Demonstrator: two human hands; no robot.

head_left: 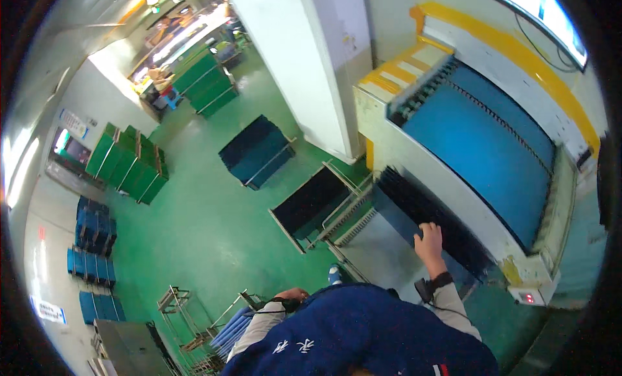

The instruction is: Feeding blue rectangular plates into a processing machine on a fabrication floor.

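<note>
A row of thin dark blue panels (pixel 421 211) stands upright on a rack beside the machine, to my right. My right hand (pixel 429 245) is at the upper edge of the nearest panels, its fingers bent over that edge. How many panels it grips cannot be made out. My left hand (pixel 293 294) is low in front of my body, close to my dark blue garment (pixel 363 324). Its fingers are partly hidden, and nothing shows clearly in it. A dark strap with a cable sits on my right wrist.
The machine's blue bed (pixel 479 156) with rollers lies at the right. A metal rack of dark panels (pixel 311 204) stands ahead, with another blue rack (pixel 257 152) behind it. A white pillar (pixel 304 65) rises beyond. Green racks (pixel 129 162) and empty metal frames (pixel 184 314) stand left.
</note>
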